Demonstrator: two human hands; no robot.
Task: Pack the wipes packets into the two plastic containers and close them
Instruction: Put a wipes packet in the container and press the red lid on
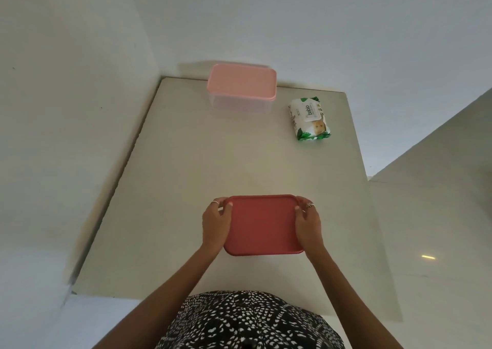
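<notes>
A dark red lid (263, 224) covers a container near the table's front edge; the container body beneath it is hidden. My left hand (216, 224) grips the lid's left side and my right hand (308, 222) grips its right side, thumbs resting on top. At the back of the table stands a clear plastic container (239, 103) with a pale pink lid (241, 81) on it. A white and green wipes packet (310, 118) lies flat at the back right, apart from both containers.
The beige table (213, 162) stands against a white wall (66, 109) on its left and back sides. Its right edge drops to a pale tiled floor (426, 228). My patterned black and white clothing (247, 322) meets the front edge.
</notes>
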